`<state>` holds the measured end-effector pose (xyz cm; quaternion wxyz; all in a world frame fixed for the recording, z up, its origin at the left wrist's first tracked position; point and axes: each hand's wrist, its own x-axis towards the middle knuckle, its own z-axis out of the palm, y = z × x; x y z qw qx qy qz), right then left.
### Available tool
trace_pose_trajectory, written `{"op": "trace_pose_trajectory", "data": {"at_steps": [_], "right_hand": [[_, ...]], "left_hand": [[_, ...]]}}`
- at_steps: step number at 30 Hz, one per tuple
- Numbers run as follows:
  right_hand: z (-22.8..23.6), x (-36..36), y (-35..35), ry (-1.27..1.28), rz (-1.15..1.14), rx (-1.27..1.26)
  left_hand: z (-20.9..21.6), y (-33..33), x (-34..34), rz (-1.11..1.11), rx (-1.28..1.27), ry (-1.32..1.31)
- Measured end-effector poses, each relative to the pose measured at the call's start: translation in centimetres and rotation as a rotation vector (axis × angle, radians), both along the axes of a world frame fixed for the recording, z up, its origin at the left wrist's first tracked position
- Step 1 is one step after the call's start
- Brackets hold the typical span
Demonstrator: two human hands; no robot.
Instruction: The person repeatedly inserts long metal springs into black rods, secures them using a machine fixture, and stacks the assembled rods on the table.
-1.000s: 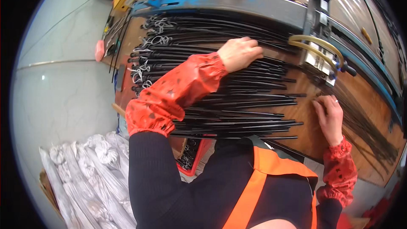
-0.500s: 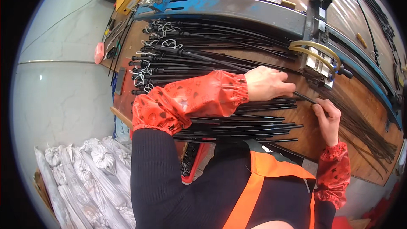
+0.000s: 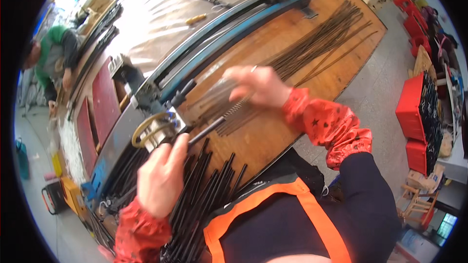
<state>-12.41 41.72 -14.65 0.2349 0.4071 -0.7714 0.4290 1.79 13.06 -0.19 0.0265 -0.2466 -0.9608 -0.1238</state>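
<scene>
Black rod [image 3: 207, 130], held by left fingers [image 3: 179, 148], is bordered by machine head [image 3: 162, 129] and wires [image 3: 317, 44] beyond them; its long axis is directed toward right fingers [image 3: 241, 75], blurred, grip indeterminable.

The table [image 3: 275, 139] was of smooth wood; on it, black rods [image 3: 192, 204] looked glossy plastic; above it, the spring [image 3: 236, 109] looked metal.
</scene>
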Motion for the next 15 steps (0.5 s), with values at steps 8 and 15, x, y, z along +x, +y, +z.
{"op": "trace_pose_trajectory", "data": {"at_steps": [8,15], "right_hand": [[3.5,-4.8,3.6,-0.142,-0.155,0.17],[3.4,-5.0,1.2,0.044,0.032,0.009]], "left_hand": [[0.7,2.2,-8.6,-0.133,-0.148,0.19],[-0.5,2.0,-10.0,-0.147,-0.184,-0.013]]}}
